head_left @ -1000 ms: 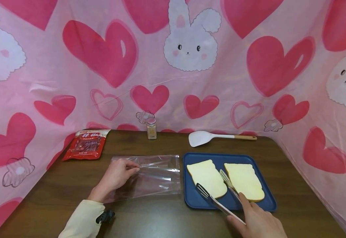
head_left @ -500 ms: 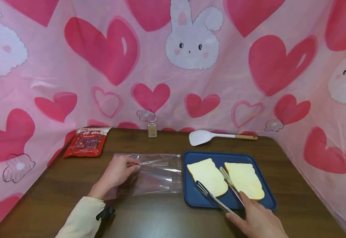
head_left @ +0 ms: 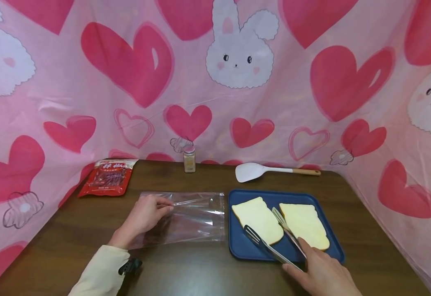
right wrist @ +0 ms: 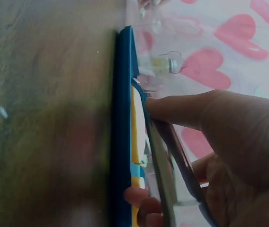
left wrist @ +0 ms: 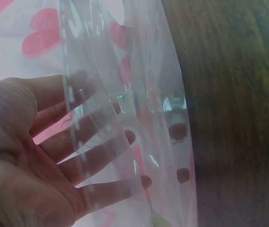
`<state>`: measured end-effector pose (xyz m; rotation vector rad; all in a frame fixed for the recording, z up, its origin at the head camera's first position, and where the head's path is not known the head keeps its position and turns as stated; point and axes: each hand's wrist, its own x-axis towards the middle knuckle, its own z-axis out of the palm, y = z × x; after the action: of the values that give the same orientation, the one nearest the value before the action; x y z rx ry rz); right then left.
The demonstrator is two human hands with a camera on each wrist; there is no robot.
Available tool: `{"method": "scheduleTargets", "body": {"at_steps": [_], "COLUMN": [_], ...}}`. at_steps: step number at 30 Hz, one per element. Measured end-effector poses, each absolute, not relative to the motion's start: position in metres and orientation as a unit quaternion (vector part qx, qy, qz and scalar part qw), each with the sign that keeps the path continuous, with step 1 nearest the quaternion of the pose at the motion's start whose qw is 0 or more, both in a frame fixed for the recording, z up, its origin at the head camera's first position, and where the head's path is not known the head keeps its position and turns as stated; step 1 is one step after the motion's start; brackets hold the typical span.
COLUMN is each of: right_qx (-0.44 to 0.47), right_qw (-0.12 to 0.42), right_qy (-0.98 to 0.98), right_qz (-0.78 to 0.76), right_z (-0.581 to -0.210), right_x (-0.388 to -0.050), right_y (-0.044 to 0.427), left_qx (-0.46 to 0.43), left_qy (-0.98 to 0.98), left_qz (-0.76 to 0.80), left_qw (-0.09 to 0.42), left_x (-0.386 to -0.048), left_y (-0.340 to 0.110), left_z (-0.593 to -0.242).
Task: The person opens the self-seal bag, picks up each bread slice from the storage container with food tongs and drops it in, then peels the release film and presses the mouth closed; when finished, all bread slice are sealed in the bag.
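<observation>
Near bread slice (head_left: 263,220): shifted very slightly leftward since the earlier frame, together with one tip of the metal tongs (head_left: 274,251); now flat on the blue tray (head_left: 239,246), on the side next to the clear bag (head_left: 197,228) and beside the second slice (head_left: 306,224).
Left hand (head_left: 147,216): almost unmoved; thumb and forefinger drawn together on a raised fold of the clear bag, other fingers extended and visible through film in the left wrist view.
Right hand (head_left: 323,271): clasped round the metal tongs.
Metal tongs: tips well apart, one along each side of the near bread slice; contact with the edges, cannot tell.
Risk at the bread: likely bending under too hard a squeeze; likely slipping from too shallow a hold; possible nudging of the second slice by the tip between the two.
Risk at the tray: possible sliding under a sideways push, with neither hand steadying it.
Risk at the film: possible collapse of the fold after a loosened pinch.
Table (head_left: 186,267): dark brown wood grain, glossy toward the front; along the back, a red packet (head_left: 108,179), a small jar (head_left: 189,161) and a white spatula (head_left: 250,172) with a wooden handle.
Backdrop (head_left: 286,78): pink cloth behind and at both sides, printed with hearts and rabbits.
</observation>
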<state>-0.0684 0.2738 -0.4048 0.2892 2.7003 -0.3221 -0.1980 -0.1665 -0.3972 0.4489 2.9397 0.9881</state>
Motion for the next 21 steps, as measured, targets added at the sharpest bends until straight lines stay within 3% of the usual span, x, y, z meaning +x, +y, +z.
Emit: {"method": "scheduleTargets", "body": {"at_steps": [16, 21], "right_qx": [0.081, 0.055], "right_qw": [0.174, 0.125], "right_qy": [0.975, 0.985], "right_qz": [-0.111, -0.109], "right_z": [-0.419, -0.427], "right_x": [-0.065, -0.055], "right_y": [0.27, 0.264], "left_qx": [0.132, 0.131], "left_qy": [0.94, 0.939], "left_qz": [0.314, 0.318], "left_qw": [0.017, 0.017], "left_x": [-0.199, -0.199], "left_y": [-0.167, -0.167], "left_z": [-0.397, -0.399]}}
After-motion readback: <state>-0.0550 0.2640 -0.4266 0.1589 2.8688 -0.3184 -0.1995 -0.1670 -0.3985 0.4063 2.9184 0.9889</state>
